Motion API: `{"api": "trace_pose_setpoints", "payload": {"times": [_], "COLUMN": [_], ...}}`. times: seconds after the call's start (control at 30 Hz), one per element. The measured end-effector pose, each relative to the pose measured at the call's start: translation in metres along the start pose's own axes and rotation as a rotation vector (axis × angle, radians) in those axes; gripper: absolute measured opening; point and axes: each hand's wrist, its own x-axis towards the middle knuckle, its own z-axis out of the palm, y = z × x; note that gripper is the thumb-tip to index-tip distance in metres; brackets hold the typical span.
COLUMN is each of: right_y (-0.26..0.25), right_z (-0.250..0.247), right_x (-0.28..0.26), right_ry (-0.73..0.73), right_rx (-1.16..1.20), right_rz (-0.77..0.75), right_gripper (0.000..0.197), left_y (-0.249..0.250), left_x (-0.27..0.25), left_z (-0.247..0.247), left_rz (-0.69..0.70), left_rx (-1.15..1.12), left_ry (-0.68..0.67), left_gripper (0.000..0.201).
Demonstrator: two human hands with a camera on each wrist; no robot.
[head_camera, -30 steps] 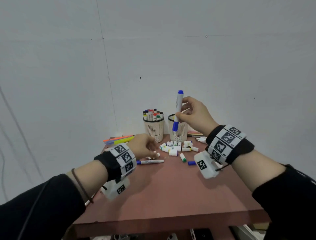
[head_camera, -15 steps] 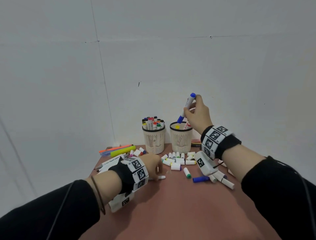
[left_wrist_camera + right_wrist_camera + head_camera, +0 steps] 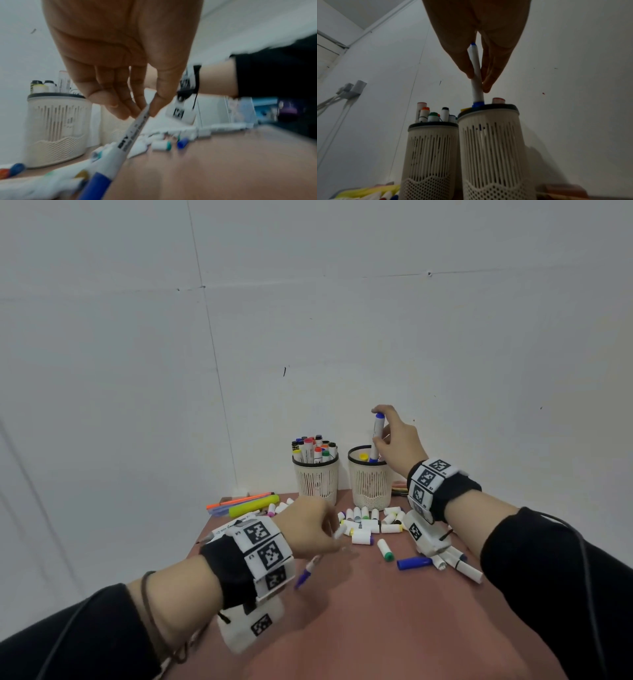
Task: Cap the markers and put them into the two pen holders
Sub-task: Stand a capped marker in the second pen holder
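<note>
Change: right hand (image 3: 397, 440) is lowering the blue marker (image 3: 376, 436), now upright, tip entering the right holder (image 3: 370, 484).
Left hand (image 3: 308, 525): is pinching another marker (image 3: 135, 129) above the desk (image 3: 376, 611).
Advice: keeping it vertical, releasing once seated.

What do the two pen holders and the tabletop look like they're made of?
Left pen holder and right pen holder: likely matte cream moulded plastic, judging by the slotted walls, mesh base band and dark rim. Table: smooth reddish-brown surface, probably laminate or painted board; no grain shows, so uncertain.
</note>
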Motion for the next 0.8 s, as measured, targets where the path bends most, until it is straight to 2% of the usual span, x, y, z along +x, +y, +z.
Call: {"api": "trace_pose_setpoints", "payload": {"times": [0.13, 0.23, 0.33, 0.5, 0.7, 0.8], "right_y": [0.003, 0.006, 0.008, 0.010, -0.010, -0.023], "right_z": [0.004, 0.007, 0.008, 0.009, -0.019, -0.034], "right_x": [-0.002, -0.002, -0.002, -0.007, -0.005, -0.008], "right_ry": [0.000, -0.023, -0.072, -0.267, -0.311, -0.361], "right_rx": [-0.030, -0.108, -0.180, -0.364, -0.385, -0.385], "right_rz": [0.031, 0.056, 0.066, 0.062, -0.026, -0.080], "right_gripper": [0.027, 0.024, 0.025, 0.028, 0.030, 0.027], "left_y": [0.009, 0.009, 0.006, -0.001, -0.003, 0.000], "left_x": [-0.023, -0.039, -0.058, -0.084, -0.096, -0.099], "left_z": [-0.017, -0.024, -0.025, -0.006, 0.022, 0.042], "left_rz": [-0.060, -0.115, -0.180, -0.316, -0.481, -0.522], "left_rx": [-0.361, -0.620, -0.852, -1.157, -1.489, -1.593], "left_ry": [0.188, 0.267, 0.302, 0.336, 0.383, 0.451], "left_gripper": [0.020, 0.022, 0.018, 0.010, 0.008, 0.009]}}
